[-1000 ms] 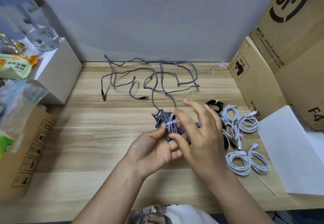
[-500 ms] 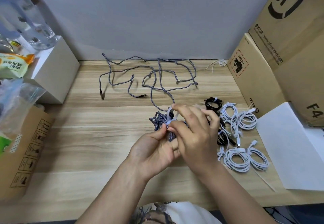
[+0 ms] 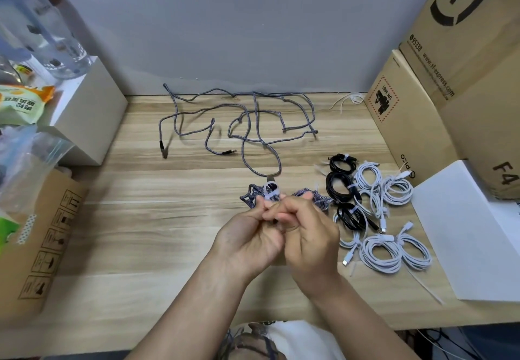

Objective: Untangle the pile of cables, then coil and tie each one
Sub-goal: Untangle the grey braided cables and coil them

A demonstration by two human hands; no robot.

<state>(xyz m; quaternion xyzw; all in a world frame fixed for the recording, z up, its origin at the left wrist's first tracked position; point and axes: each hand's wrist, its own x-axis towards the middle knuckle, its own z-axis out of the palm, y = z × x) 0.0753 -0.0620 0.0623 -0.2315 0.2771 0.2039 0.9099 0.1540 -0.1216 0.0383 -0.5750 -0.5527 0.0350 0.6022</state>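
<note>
Both hands (image 3: 281, 230) now pinch the white tie (image 3: 270, 192).

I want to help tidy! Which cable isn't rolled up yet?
The long grey braided cable sprawled near the wall. The black coils and white coils are already rolled and tied.

Wooden table (image 3: 168, 218): loose grey cable (image 3: 244, 123), tied white coils (image 3: 382, 252), black coils (image 3: 340, 185), cardboard boxes (image 3: 408, 128).

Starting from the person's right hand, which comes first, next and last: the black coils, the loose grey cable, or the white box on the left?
From the right hand:
1. Black coils, just to its right.
2. Loose grey cable, spread out beyond the hands, by the wall.
3. White box, far left, at the table's edge.
</note>
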